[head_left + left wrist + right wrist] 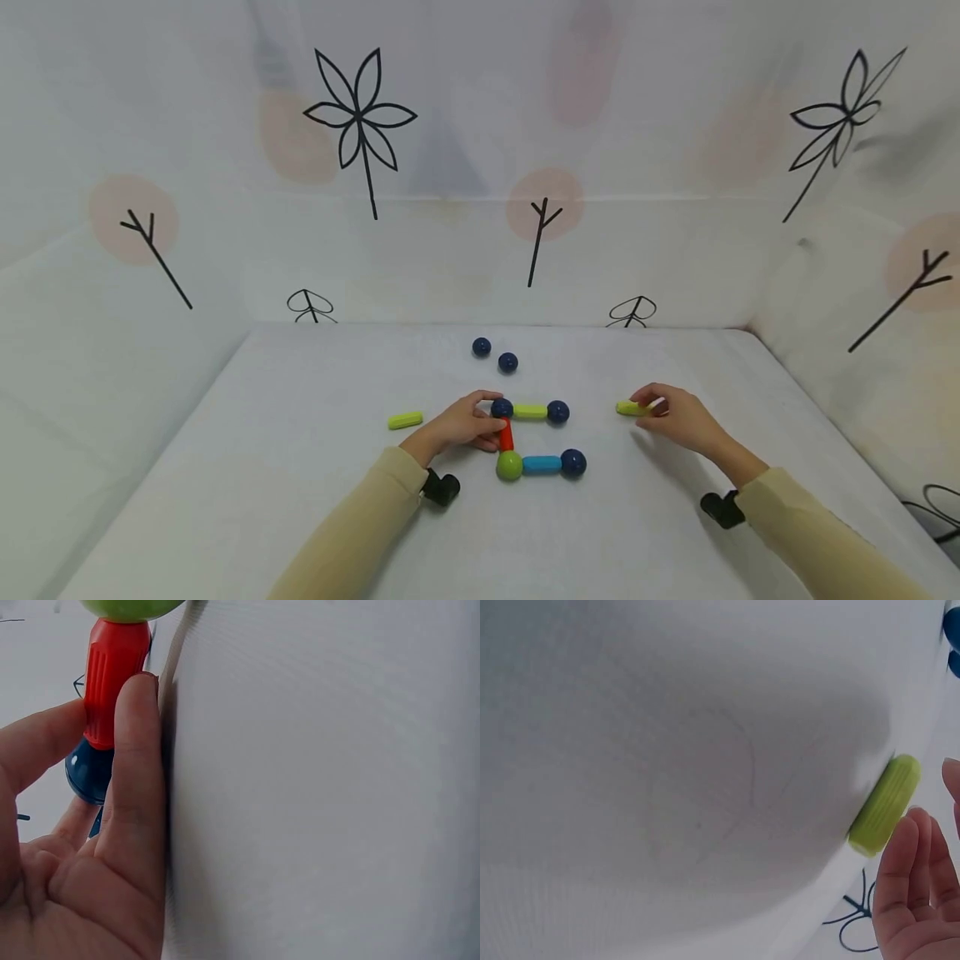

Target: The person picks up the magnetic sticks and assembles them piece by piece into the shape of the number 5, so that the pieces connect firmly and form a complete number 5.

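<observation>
My left hand (461,423) holds the red rod (112,675) of a toy ball-and-rod frame between thumb and fingers. A dark blue ball (502,407) is at the rod's far end and a green ball (510,466) at its near end. From the dark blue ball, a yellow-green rod (530,412) runs right to another dark blue ball (558,412). A light blue rod (542,465) joins the green ball to a third dark blue ball (573,463). Over on the right, my right hand (678,418) is beside a loose yellow-green rod (885,808), thumb and fingers apart around its end.
Another loose yellow-green rod (405,420) lies on the white table (247,467) left of my left hand. Two dark blue balls (482,347) (507,362) sit farther back. A white patterned cloth wall (442,275) stands behind the table.
</observation>
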A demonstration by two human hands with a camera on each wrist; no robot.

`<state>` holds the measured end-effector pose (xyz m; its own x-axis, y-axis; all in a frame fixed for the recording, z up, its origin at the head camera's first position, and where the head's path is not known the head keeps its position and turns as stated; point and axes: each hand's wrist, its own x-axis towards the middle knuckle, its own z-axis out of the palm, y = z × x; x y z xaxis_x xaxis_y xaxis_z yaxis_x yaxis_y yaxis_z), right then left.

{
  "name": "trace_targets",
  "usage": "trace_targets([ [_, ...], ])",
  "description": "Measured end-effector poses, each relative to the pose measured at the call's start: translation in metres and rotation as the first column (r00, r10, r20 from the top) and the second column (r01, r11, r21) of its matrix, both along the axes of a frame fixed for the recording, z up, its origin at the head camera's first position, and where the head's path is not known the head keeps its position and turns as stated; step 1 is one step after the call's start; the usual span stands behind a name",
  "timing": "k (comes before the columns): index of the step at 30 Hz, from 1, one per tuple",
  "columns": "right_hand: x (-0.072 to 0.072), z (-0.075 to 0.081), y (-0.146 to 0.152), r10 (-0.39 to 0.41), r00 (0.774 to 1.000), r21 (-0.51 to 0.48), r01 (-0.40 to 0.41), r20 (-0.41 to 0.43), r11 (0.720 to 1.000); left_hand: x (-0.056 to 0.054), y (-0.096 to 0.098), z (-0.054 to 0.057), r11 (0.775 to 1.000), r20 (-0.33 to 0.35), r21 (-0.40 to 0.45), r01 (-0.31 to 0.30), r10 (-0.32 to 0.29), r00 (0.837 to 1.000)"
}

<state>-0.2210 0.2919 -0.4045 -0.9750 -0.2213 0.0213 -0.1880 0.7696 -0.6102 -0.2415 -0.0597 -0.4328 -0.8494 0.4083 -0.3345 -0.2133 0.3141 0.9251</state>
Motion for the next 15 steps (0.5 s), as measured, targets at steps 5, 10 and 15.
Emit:
trace_targets([
  [5,-0.0041,0.0001,0.0055,-0.026,0.999,0.004,0.026,0.043,1.0,-0.0004,-0.0005,0.0005,1.0,0.01,0.014,0.002,-0.002,1.0],
  [10,-0.007,-0.0021,0.0084,-0.039,0.996,0.027,0.037,0.078,0.999,0.0001,-0.0005,0.0011,1.0,0.017,0.002,0.006,-0.006,1.0],
  [15,-0.0091,-0.0018,0.0065,-0.049,0.995,0.056,0.043,0.092,0.997,-0.0003,-0.001,0.0007,1.0,0.021,0.004,0.004,-0.004,1.0],
])
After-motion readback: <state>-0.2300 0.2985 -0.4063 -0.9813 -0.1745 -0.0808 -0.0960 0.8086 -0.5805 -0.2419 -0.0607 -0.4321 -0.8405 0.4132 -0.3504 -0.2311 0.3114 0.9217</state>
